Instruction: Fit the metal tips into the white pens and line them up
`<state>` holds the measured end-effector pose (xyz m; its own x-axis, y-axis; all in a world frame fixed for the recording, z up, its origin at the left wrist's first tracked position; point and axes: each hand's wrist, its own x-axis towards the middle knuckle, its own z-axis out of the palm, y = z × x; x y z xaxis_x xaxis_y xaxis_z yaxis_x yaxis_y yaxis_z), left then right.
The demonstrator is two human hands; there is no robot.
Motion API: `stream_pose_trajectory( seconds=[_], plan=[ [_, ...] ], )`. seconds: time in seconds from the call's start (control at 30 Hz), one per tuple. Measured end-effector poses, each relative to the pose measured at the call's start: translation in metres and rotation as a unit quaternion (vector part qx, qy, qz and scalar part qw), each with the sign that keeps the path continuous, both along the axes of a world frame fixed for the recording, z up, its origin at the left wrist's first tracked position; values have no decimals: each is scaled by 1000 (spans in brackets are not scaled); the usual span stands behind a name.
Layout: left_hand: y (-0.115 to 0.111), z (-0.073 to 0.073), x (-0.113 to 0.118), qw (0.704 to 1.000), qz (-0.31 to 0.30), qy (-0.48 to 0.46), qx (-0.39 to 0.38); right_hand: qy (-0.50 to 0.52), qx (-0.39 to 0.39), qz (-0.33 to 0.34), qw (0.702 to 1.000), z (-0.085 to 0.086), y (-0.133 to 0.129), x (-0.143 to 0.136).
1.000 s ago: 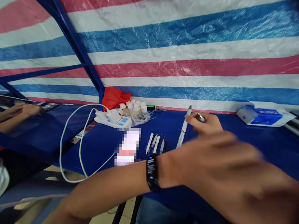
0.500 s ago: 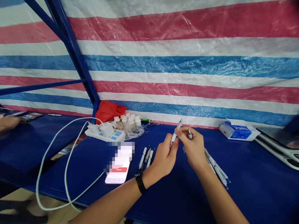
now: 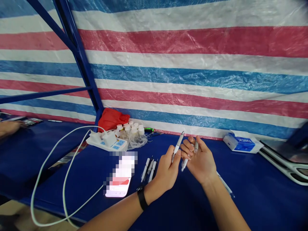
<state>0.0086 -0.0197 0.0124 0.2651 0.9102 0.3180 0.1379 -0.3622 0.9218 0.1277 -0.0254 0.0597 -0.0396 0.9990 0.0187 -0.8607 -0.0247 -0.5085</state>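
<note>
with the left hand (image 3: 168,170), a white pen (image 3: 177,148) is held in the air above the blue counter (image 3: 255,189). the grip is pressed together: the barrel is pinched between thumb and bent forefinger near its lower part, so the silver tip is left uncovered and pointed up and away from the body. probably it is held low so that the upper part can be reached by the other hand.

just beside it, the right hand (image 3: 203,162) is turned with its palm partly upward. its fingers are curled around a white pen-like piece (image 3: 184,165), by which it is perhaps kept from slipping out. a greyish end (image 3: 196,147) is also seen at the palm; whether it belongs to the same piece cannot be told.

on the counter, slim white pieces (image 3: 145,170) are laid side by side near the left wrist, maybe for easy picking. a long wrapped item (image 3: 225,183) is partly covered by the right forearm. the lit phone (image 3: 119,189) is placed to the left, where its screen can be seen. farther back are placed the power strip (image 3: 121,145), small white bottles (image 3: 134,132) and a red bag (image 3: 112,119), and at the right, a blue-and-white box (image 3: 242,144).
</note>
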Motion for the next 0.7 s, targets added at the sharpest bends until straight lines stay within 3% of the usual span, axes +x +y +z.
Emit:
stream_pose_trajectory(
  seconds=[0.23, 0.53, 0.7],
  plan=[
    [5, 2, -5, 999, 3, 7, -34, -7, 22, -3, 1000, 4, -5, 4],
    [4, -2, 1, 989, -33, 117, -81, 58, 38, -215, 974, 22, -16, 66],
    [-6, -20, 2, 974, -91, 197, -71, 100, 48, -255, 960, 17, -17, 83]
  ],
)
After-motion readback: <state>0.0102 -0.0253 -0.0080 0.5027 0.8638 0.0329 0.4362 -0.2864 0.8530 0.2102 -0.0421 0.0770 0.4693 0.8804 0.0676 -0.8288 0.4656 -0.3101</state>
